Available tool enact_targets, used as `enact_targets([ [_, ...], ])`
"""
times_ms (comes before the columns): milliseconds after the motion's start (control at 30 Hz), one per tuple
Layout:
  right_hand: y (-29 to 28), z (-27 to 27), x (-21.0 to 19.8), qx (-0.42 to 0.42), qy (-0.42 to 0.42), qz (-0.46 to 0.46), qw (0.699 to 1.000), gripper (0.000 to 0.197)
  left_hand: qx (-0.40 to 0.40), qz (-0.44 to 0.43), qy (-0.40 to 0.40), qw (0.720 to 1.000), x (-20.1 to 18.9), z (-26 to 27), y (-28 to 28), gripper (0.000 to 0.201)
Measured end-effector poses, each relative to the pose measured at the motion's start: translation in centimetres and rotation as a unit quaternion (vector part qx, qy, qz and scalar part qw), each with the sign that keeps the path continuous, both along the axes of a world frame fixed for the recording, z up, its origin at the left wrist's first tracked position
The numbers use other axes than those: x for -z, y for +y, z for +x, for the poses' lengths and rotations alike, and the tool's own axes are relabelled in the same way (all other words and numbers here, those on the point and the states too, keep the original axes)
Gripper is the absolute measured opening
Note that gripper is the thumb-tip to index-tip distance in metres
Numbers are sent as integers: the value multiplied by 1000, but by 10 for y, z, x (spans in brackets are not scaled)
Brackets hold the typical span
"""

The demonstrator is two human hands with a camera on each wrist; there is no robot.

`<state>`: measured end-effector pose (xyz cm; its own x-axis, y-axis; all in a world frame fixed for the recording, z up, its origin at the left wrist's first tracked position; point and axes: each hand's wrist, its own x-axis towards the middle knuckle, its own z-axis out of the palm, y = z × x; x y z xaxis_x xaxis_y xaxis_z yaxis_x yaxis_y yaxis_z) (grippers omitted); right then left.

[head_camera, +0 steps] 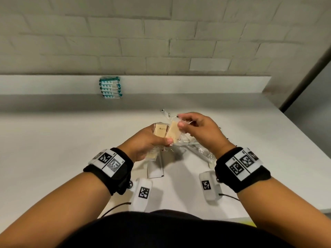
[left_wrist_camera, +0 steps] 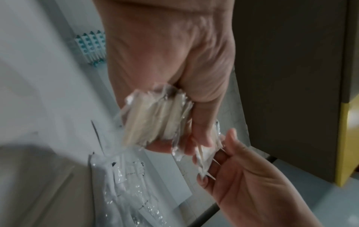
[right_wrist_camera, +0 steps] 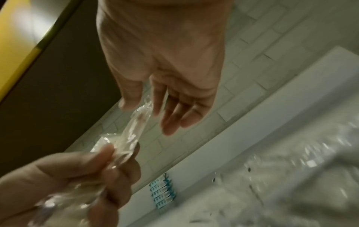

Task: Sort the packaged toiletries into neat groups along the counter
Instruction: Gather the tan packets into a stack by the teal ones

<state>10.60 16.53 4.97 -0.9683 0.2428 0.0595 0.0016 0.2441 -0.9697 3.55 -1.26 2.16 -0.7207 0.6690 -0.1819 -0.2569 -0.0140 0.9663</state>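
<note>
Clear-wrapped beige soap packets point(head_camera: 160, 133), a small stack, gripped in left hand point(head_camera: 146, 142) above desk point(head_camera: 53, 140), mid-frame. Right hand point(head_camera: 198, 129) at 2 o'clock of stack, thumb + forefinger pinching top packet point(head_camera: 173, 131), other fingers loose. Teal toothpaste boxes point(head_camera: 110, 87) stacked at 11 o'clock, against back ledge. Clear-wrapped items point(head_camera: 198, 149) loose on desk under hands, approx 5 o'clock.

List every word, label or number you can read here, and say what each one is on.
"Reef": partial brown print on the beige packet gripped in the left hand; the rest is too blurred.
"3" and "L5": beside the square tags on the left wristband.
Teal packets stacked at the wall: print too small to read.
Clear wrappers on the counter: dark marks, unreadable.
Right wristband: coded tags only.
</note>
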Motion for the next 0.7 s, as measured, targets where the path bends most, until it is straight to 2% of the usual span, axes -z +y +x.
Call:
enact_targets([
  [133,-4,-10,-4,1,-13,14,1000,5,-26,3,-16,1000,-4,1,-1,8],
  [233,-6,-15,-4,-34,-25,2,999,10,-51,-11,-3,999,-4,-1,-5,6],
  [333,-12,-19,-2,-69,-56,30,996,15,-48,-37,19,998,-4,-4,-11,13],
  [467,-17,-23,-2,-80,-69,39,994,13,-45,-49,22,998,-6,-7,-18,17],
  [567,-19,-25,-3,-58,-53,23,997,4,-62,-42,18,997,-7,-7,-20,9],
  [667,-18,-26,-1,-23,-27,-35,999,7,-75,-53,16,996,-6,-6,-20,21],
  [700,-17,-25,0,-27,-32,-26,999,8,-76,-61,24,995,-6,-7,-21,23],
])
